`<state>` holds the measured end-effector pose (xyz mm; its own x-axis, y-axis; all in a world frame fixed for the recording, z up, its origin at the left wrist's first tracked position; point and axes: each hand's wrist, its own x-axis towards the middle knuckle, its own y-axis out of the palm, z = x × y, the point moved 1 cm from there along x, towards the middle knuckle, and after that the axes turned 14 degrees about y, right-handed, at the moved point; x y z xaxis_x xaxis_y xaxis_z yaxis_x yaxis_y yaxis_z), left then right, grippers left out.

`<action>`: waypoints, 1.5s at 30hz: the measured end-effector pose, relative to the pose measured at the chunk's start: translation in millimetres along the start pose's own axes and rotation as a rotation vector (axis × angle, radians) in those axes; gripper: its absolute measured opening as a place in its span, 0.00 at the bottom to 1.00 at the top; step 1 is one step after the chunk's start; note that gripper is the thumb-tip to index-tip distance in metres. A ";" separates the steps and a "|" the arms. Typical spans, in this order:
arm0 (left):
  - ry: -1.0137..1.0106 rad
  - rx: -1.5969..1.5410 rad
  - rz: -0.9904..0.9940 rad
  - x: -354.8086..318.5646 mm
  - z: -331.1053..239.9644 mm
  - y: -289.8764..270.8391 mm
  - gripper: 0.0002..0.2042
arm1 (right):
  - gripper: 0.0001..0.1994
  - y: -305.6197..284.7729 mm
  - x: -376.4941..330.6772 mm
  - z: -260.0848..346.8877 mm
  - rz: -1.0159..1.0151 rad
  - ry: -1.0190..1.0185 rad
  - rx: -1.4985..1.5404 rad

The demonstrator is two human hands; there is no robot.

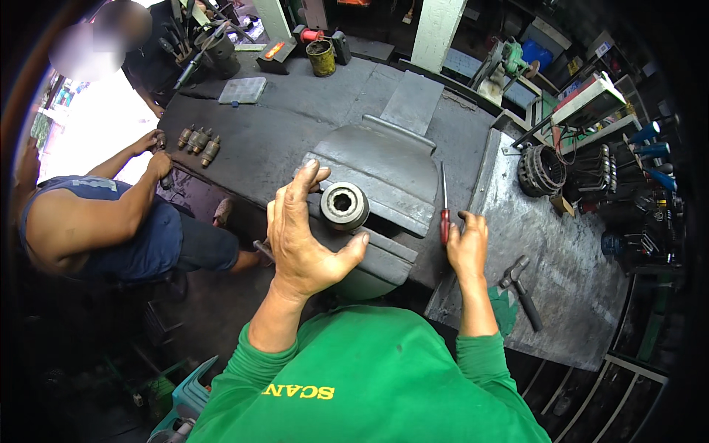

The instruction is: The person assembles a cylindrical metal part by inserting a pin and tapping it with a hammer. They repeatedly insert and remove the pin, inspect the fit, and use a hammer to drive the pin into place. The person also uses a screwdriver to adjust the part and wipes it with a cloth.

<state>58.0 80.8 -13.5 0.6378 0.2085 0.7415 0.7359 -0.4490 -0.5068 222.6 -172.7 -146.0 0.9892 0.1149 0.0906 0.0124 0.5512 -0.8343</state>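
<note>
Two hands are out over a big grey vise (384, 173) bolted at the edge of a dark counter (295, 111). Left hand (303, 236) is spread open, fingers up, hovering just beside a round metal part (345, 206) with a hollow toothed centre that sits at the vise's near end; I can't tell whether the palm actually touches it. Right hand (468, 246) is loosely curled with nothing in it, resting at the edge of a steel sheet (569, 295), just beside a red-handled screwdriver (444, 214) lying next to the vise. Pliers (521, 286) lie on the sheet near that wrist, and a round stator (541, 170) sits at the sheet's far end. Off to the left, another person in a blue sleeveless top (140, 236) is sitting, both hands on a small part, with a row of four little cylinders (198, 142) on the counter close by.
</note>
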 end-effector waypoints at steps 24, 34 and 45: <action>-0.294 0.286 0.867 -223.5 188.2 -47.7 0.11 | 0.39 -56.0 -73.5 208.0 0.029 -0.364 0.126; -0.226 -0.101 0.657 -296.5 192.4 19.8 0.07 | 0.43 -49.7 -67.5 202.9 0.163 -0.296 0.245; -1.060 -1.885 1.296 -267.5 -61.6 130.4 0.38 | 0.40 -49.9 -63.7 202.0 0.078 -0.360 0.113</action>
<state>-30.6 -87.1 -250.8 0.6645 -0.7415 -0.0931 -0.3776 -0.4407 0.8144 129.5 -40.7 -0.3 0.8718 0.4319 0.2312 -0.0968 0.6144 -0.7830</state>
